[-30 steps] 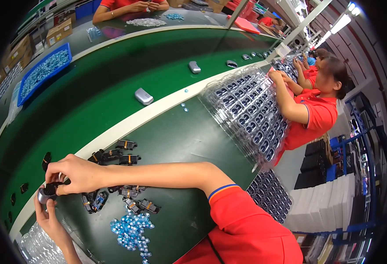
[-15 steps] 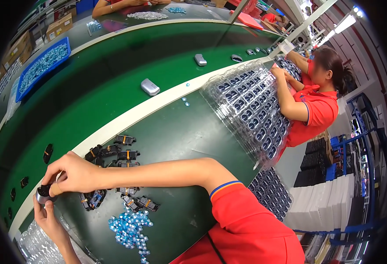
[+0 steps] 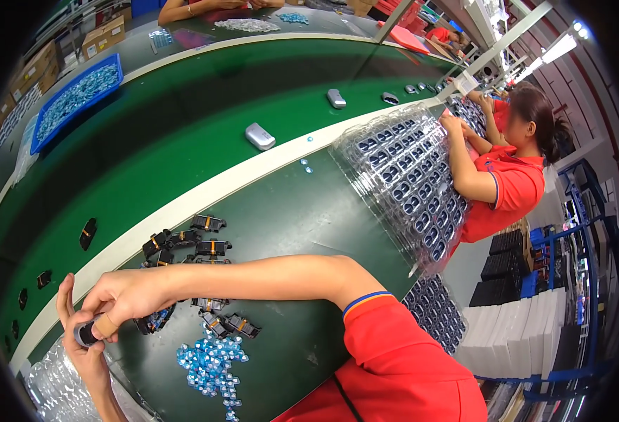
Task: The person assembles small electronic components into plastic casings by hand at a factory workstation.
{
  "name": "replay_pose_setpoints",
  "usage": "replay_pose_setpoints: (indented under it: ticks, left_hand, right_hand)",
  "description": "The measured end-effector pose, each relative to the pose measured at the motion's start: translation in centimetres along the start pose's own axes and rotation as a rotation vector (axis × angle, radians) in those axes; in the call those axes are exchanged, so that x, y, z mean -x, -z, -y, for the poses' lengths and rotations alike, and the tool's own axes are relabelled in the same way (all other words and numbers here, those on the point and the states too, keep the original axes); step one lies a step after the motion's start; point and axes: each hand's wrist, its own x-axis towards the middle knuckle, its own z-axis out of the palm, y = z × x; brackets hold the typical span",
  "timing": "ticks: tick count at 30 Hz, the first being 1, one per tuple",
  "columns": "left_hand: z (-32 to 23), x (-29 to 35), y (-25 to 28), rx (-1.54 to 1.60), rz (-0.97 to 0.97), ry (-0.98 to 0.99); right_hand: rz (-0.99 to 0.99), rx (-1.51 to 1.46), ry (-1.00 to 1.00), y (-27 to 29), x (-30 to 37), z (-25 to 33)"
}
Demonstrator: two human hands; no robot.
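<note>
At the lower left, both my hands are closed around a small rounded silver-grey housing (image 3: 84, 333) with a dark inside. My left hand (image 3: 90, 364) cradles it from below, some of its fingers stretched up past the far side. Reaching across from the right, my right hand (image 3: 133, 294) presses its tan-wrapped thumb on the housing, and its curled fingers hide part of it. Black parts with orange strips (image 3: 213, 247) lie beside and partly under my right forearm. Closer to me is a heap of small shiny blue pieces (image 3: 209, 362).
A green belt (image 3: 182, 126) carries grey housings (image 3: 259, 136) and black parts (image 3: 87, 233) beyond the pale rail (image 3: 204, 184). Clear trays of dark parts (image 3: 411, 183) stand at right, beside a co-worker in red (image 3: 510, 176). A blue basket (image 3: 77, 102) sits far left; plastic trays (image 3: 59, 380) lie near left.
The housing has turned in my hands, and my right thumb now lies across it. My left fingers have stretched upward. The view has shifted slightly; pieces on the belt have moved a little right and away.
</note>
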Motion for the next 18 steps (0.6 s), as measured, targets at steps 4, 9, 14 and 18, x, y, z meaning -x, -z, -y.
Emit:
replay_pose_setpoints:
  ticks: [4,9,14,18]
  left_hand:
    - [-0.1,0.0,0.3,-0.016,0.059,0.033]
    - [-0.1,-0.3,0.1,-0.018,0.025,0.040]
    - [-0.7,-0.5,-1.1,-0.006,-0.033,0.031]
    - [-2.2,-1.0,-2.4,0.169,-0.195,0.120]
  right_hand:
    - [-0.116,0.078,-0.018,-0.7,-0.1,-0.3]
    - [-0.147,0.112,-0.038,-0.8,-0.1,0.2]
    - [-0.305,0.925,0.144,2.0,-0.3,4.0]
    - [-0.786,1.697,0.302,10.1,2.4,5.7]
